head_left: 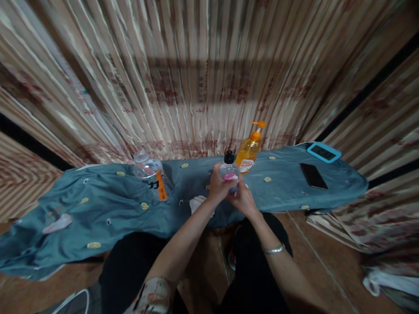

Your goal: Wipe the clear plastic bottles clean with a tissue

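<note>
Both my hands are wrapped round a clear bottle (230,171) with a black cap and a pink label, upright over the ironing board (284,192). My left hand (218,183) grips its left side. Lower down, my right hand (242,198) holds it from the right. Just behind it stands an orange pump bottle (248,152), part full of yellow-orange liquid. A crumpled white cloth (197,205) lies under my left forearm. Farther left is a large clear plastic bottle (151,174) with an orange and black label and an uncapped-looking mouth.
A black phone (313,176) and a blue-framed digital clock (324,152) lie on the board's right end. At the left end is a small pale cloth-like item (57,223). Striped curtains (203,78) hang close behind the board. My knees are against its near edge.
</note>
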`<state>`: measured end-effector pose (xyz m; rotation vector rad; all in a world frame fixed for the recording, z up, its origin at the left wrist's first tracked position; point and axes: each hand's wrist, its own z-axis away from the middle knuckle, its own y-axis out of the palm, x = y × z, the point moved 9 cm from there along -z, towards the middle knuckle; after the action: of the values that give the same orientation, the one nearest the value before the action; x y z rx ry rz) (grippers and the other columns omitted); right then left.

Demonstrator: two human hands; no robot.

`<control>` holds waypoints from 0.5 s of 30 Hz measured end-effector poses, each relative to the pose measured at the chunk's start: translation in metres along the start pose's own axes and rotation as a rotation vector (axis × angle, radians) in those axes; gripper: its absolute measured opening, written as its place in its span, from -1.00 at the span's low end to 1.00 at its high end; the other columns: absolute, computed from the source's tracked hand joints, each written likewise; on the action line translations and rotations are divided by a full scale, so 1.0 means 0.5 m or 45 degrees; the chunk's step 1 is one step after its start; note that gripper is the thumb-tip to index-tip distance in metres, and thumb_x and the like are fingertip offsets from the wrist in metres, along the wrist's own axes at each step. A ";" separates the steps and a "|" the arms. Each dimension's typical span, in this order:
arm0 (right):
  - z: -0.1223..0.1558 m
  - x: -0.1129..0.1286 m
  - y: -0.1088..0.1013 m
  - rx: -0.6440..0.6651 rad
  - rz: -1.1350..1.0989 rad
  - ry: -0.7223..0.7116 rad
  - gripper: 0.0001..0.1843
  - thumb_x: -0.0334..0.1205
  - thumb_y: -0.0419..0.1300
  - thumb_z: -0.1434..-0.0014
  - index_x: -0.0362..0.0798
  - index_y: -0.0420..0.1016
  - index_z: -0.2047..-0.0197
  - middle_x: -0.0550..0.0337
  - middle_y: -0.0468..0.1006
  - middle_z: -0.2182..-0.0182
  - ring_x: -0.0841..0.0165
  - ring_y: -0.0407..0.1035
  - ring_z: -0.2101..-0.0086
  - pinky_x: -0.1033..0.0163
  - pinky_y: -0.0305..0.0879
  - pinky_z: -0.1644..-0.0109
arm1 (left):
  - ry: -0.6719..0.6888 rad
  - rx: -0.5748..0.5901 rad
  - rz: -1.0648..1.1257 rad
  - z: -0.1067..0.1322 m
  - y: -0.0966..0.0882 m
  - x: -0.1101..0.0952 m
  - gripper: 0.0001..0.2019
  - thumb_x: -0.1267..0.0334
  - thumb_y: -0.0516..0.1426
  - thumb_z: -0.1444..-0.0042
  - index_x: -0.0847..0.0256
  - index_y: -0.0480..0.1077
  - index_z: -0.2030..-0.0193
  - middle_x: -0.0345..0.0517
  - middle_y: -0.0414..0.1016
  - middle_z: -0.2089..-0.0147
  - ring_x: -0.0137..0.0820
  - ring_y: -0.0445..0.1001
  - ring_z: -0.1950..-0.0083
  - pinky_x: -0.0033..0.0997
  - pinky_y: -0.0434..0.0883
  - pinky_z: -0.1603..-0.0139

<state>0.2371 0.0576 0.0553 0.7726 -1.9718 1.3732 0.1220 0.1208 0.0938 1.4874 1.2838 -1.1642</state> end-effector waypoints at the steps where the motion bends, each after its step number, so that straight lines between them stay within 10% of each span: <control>1: -0.006 -0.019 -0.007 -0.024 0.028 0.061 -0.53 -0.01 0.26 -0.35 -0.13 0.37 -0.17 0.03 0.41 0.01 0.29 0.39 0.08 0.11 0.44 -0.01 | -0.012 0.025 0.014 -0.003 0.022 0.004 -0.33 0.43 0.42 0.31 0.15 0.28 0.01 -0.16 0.52 0.12 -0.23 0.54 0.10 -0.22 0.45 0.00; 15: -0.079 -0.256 -0.178 -0.507 0.097 0.367 -0.58 0.01 0.21 -0.39 -0.15 0.38 -0.11 0.05 0.41 0.07 0.33 0.39 0.14 0.15 0.44 0.04 | 0.177 0.371 -0.050 -0.060 0.245 0.035 -0.11 0.37 0.39 0.13 0.18 0.10 -0.35 0.17 0.24 -0.40 -0.03 0.26 -0.41 0.02 0.20 -0.47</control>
<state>0.3923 0.0843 0.0227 0.3009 -1.9663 1.0160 0.2482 0.1378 0.0856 1.7885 1.2802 -1.3372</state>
